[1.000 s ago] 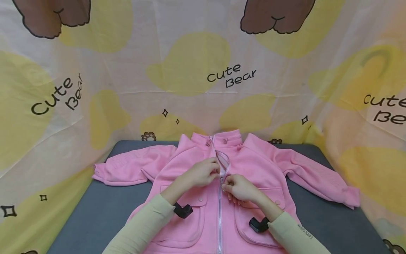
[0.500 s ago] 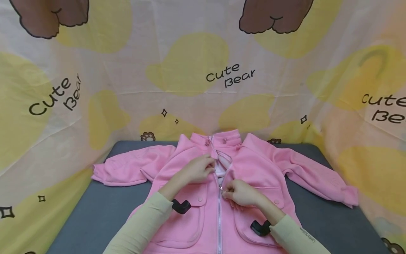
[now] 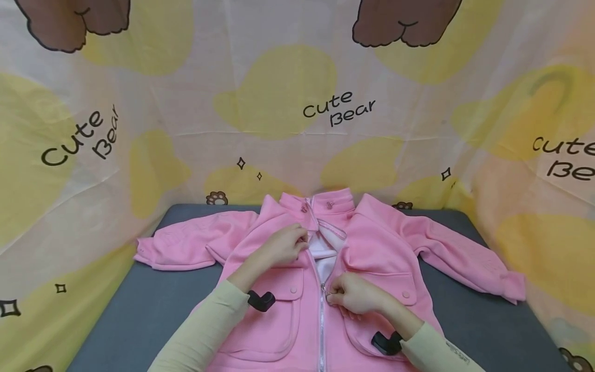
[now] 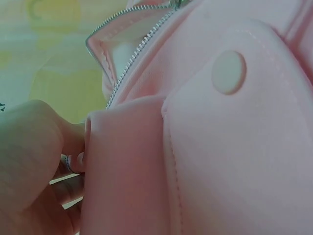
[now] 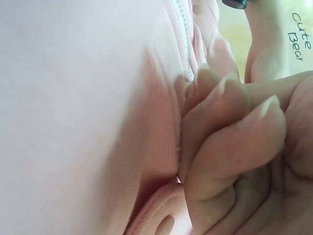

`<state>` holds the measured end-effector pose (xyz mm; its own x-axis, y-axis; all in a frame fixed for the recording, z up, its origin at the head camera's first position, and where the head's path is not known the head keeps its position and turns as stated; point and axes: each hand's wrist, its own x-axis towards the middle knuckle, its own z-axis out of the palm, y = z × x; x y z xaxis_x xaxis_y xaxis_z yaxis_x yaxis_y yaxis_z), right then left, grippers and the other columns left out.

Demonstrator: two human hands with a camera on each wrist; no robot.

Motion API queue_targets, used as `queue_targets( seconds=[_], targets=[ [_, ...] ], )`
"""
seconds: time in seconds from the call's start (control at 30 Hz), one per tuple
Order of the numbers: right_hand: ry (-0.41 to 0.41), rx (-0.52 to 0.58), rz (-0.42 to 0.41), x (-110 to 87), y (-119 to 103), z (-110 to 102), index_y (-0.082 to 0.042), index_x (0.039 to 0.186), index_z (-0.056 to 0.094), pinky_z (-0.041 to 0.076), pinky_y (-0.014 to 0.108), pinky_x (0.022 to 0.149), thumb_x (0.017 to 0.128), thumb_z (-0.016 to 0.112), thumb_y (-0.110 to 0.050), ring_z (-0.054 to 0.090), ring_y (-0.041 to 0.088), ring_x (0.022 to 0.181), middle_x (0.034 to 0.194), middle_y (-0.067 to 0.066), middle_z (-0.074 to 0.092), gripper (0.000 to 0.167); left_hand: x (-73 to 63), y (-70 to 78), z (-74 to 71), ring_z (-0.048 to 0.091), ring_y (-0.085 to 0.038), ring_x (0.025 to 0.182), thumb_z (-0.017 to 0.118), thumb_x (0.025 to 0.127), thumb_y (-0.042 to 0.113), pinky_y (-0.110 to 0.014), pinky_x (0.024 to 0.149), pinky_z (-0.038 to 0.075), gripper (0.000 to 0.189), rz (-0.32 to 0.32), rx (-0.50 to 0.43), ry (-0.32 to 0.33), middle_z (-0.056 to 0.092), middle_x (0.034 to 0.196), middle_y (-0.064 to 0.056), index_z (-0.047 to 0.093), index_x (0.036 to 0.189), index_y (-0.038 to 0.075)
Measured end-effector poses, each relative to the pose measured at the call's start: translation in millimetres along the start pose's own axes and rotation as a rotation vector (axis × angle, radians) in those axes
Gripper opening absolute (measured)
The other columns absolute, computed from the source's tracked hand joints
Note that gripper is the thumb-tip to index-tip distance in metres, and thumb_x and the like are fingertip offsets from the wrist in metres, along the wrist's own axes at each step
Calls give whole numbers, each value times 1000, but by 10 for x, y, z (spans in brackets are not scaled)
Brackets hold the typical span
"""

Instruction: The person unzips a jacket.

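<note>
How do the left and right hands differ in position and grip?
The left hand is nearer the collar; the right hand is lower down. The left hand grips the pink jacket at its open front; the right hand pinches at the zipper slider. Both come from beige sleeves.

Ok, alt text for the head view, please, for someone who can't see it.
A pink jacket lies on a grey table, its zipper partly open; a person's left hand grips the opening's edge while the right hand pinches the zipper pull. Patterned cloth hangs behind.
</note>
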<state>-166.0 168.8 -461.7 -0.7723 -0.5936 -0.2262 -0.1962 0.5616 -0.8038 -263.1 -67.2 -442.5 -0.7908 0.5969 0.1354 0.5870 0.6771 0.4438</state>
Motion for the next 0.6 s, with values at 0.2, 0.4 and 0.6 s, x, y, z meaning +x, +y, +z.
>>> queue_targets(
  seconds=[0.2, 0.4, 0.6],
  targets=[
    [-5, 44, -29, -13, 21, 22, -7, 78, 66, 41, 24, 37, 101, 63, -16, 48, 9, 37, 52, -1, 55, 24, -49, 1, -7, 52, -15, 80, 67, 98, 15, -35, 79, 49, 12, 13, 7, 29, 50, 88, 4, 61, 88, 16],
    [33, 42, -51, 16, 55, 30, -7, 83, 66, 45, 27, 40, 103, 62, -18, 52, 11, 42, 59, 1, 60, 23, -129, 69, -22, 57, -15, 89, 66, 99, 18, -34, 84, 53, 16, 52, 47, 45, 58, 112, -2, 66, 114, 12],
    [42, 68, -59, 23, 52, 16, -5, 86, 66, 49, 28, 43, 103, 61, -17, 55, 11, 46, 63, 5, 62, 22, -189, 182, -22, 58, -15, 89, 68, 96, 14, -34, 83, 54, 24, 139, 75, 131, 61, 120, -4, 66, 120, 12]
  ],
)
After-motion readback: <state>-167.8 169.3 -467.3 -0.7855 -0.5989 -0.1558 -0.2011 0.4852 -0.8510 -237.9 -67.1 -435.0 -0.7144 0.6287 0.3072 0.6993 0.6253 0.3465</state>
